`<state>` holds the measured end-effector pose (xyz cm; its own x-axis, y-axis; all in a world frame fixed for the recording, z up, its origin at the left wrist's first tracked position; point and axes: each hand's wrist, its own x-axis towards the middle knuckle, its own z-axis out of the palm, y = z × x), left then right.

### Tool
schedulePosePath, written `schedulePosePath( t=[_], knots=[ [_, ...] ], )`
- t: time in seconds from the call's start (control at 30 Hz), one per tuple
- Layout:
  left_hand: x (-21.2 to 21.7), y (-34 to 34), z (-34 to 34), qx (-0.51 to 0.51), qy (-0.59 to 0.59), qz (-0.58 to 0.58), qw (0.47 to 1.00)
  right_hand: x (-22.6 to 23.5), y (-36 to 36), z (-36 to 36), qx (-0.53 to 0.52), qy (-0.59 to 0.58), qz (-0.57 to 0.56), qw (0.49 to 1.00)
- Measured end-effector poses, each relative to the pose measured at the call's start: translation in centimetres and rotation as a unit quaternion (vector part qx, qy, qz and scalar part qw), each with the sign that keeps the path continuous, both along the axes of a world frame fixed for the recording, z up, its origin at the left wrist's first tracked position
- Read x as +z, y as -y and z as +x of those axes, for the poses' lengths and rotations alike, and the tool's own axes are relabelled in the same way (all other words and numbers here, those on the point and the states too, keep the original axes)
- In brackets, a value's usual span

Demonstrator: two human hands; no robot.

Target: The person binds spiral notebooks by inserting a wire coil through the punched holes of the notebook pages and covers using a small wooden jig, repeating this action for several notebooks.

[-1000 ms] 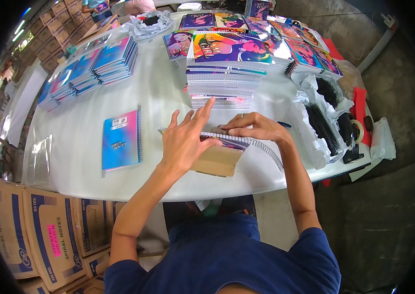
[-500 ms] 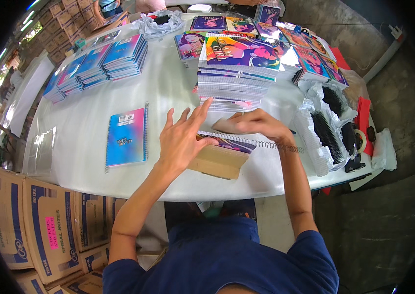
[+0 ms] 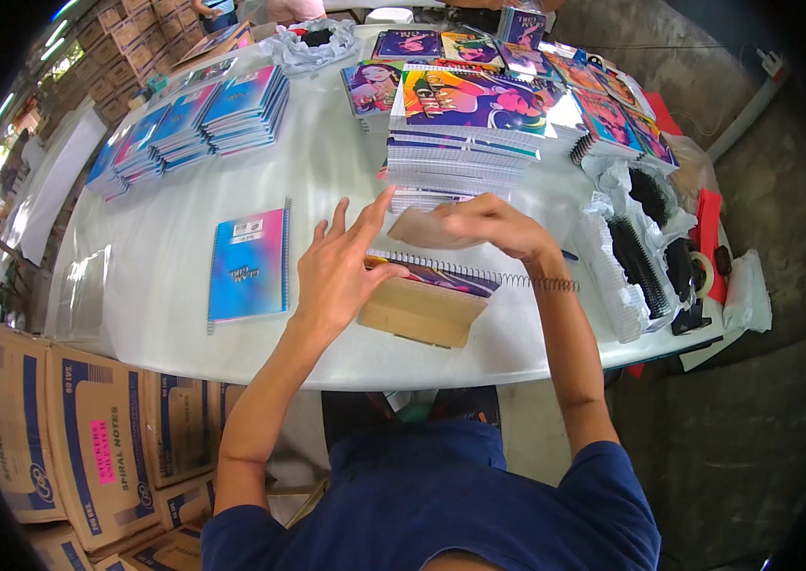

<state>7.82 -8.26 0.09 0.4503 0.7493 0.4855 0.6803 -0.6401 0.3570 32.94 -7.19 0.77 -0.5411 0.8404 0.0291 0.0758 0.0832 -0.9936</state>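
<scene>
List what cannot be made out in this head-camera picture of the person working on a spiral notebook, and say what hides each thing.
- Head view: the left hand covers the near left part of the spiral notebook, so its grip there is hidden.
- The right hand hides part of the brown card that it holds.
- The far notebooks are cut off by the top edge.
- The black coils in clear bags are too small to count.

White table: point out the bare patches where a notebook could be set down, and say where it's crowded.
The white table is bare between the blue-pink notebook and the tall centre stack, and between that notebook and the blue stacks. A narrower strip runs along the near edge below the brown board. The far right, with colourful notebooks and bagged black spirals, is crowded.
</scene>
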Motion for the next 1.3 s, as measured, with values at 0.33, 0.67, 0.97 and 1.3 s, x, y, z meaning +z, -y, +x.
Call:
schedulePosePath(
  t=[0.33,0.67,0.97,1.3],
  knots=[
    [-1.4,-1.0,-1.2,-0.031,0.275,-0.159,0.948,0.2,-0.6,-2.3,-0.012,0.105,0.067,0.992],
    [-4.3,-2.1,-2.2,-0.057,0.440,-0.312,0.840,-0.6,-1.8,-1.8,-0.029,0.070,0.041,0.996],
    [-5.4,-2.4,-2.7,-0.076,0.506,-0.292,0.808,-0.3,-2.5,-1.2,-0.007,-0.043,-0.033,0.998],
    [-5.8,-2.6,-3.2,-0.068,0.497,-0.308,0.808,-0.4,-3.6,-4.5,-0.002,0.245,0.118,0.962]
  ],
)
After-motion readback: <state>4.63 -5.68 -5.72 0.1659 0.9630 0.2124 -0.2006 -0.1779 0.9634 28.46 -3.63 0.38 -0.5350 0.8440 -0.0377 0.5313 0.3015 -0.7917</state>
